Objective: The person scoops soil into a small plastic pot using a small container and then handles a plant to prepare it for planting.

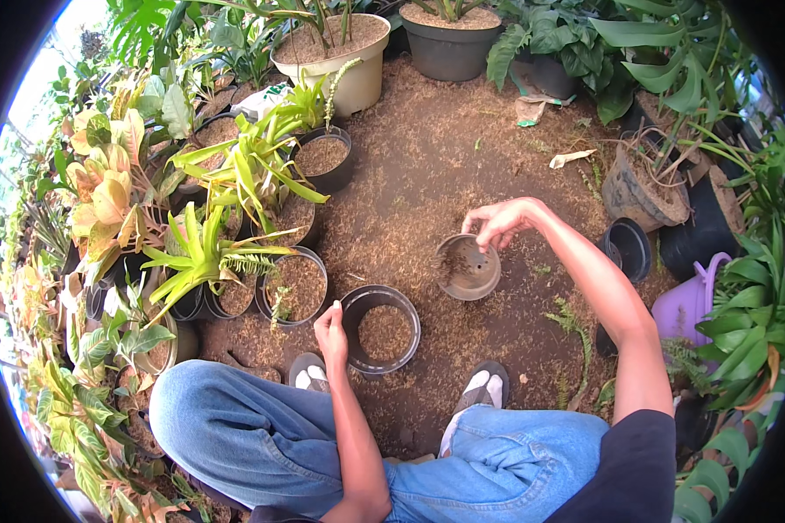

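Note:
My right hand [507, 223] grips the far rim of a small, dirt-stained plastic pot [468, 278]. That pot tips toward me, showing a drainage hole and loose brown material inside its left wall. Left of it, a larger black plastic pot [417, 330] stands on the ground, partly filled with brown, chaff-like potting mix [384, 332]. Against the black pot's left side is my left hand [331, 330], fingers curled and thumb up; whether it grips the pot is unclear. Beside that hand stands another black pot [324, 278] of potting mix with a small sprig.
Potted bromeliads [199, 255] and yellowish foliage plants [108, 202] line the left. A cream pot [360, 85] and a dark pot [454, 52] stand ahead. To the right are an empty black pot [630, 248], a tilted dirty pot [641, 189] and a purple bucket [680, 310].

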`<state>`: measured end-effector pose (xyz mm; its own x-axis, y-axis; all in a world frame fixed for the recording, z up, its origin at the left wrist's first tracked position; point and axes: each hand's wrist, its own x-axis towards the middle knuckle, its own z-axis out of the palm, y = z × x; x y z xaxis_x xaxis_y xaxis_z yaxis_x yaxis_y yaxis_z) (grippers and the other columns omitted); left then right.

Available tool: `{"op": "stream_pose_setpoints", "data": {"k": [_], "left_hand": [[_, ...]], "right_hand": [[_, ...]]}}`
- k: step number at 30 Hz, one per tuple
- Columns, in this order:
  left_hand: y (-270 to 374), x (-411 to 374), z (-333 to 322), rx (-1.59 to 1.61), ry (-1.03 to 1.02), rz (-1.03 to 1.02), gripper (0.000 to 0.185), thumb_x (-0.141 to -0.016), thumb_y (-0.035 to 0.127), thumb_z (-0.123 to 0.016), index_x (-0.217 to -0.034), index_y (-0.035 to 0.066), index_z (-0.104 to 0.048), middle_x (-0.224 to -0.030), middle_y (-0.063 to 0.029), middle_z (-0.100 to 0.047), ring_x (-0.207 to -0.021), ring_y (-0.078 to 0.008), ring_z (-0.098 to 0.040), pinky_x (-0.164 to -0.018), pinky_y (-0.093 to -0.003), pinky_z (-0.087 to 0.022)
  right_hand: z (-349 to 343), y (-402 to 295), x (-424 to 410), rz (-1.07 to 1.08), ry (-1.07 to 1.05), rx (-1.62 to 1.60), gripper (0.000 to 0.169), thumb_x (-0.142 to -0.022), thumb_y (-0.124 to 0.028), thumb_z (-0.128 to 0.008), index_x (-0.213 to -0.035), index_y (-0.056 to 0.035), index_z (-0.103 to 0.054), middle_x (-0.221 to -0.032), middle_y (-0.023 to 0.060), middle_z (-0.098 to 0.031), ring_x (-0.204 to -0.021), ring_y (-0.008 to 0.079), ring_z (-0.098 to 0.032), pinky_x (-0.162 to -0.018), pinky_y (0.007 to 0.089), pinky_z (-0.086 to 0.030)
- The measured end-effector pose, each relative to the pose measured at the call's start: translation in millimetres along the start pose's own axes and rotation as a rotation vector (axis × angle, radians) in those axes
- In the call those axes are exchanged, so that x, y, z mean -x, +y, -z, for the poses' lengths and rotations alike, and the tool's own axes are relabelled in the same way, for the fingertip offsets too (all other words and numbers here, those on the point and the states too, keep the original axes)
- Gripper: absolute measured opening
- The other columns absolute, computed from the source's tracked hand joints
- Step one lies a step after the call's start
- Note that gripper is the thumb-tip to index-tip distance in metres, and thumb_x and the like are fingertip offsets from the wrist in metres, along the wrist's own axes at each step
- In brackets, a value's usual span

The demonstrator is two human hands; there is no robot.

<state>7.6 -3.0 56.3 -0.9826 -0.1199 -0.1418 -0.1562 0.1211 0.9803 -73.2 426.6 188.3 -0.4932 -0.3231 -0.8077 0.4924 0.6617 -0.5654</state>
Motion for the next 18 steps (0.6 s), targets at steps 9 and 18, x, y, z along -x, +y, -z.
{"op": "stream_pose_setpoints", "data": {"k": [9,18], "left_hand": [[-4,-2,-1,-0.036,0.025,-0.032,0.046,-0.103,0.034,-0.061,-0.072,0.001,-0.052,-0.069,0.0081,-0.039,-0.067,-0.0068,-0.031,-0.058,-0.0305,-0.023],[0,0,-4,-0.024,0.027,0.01,0.043,-0.103,0.028,-0.062,-0.07,0.005,-0.045,-0.072,0.0104,-0.037,-0.069,-0.0051,-0.029,-0.059,-0.0295,-0.021]], "right_hand": [[-74,-101,12,0.338,0.226,0.635,0.104,-0.066,-0.065,-0.085,-0.142,-0.0067,-0.045,-0.13,0.0249,-0.06,-0.121,0.0381,-0.059,-0.099,0.0486,-0.048],[-137,-151,31,0.476,0.41,0.959,0.095,-0.065,-0.055,-0.087,-0.134,-0.002,-0.049,-0.125,0.0294,-0.054,-0.116,0.0442,-0.055,-0.094,0.0538,-0.049]]}}
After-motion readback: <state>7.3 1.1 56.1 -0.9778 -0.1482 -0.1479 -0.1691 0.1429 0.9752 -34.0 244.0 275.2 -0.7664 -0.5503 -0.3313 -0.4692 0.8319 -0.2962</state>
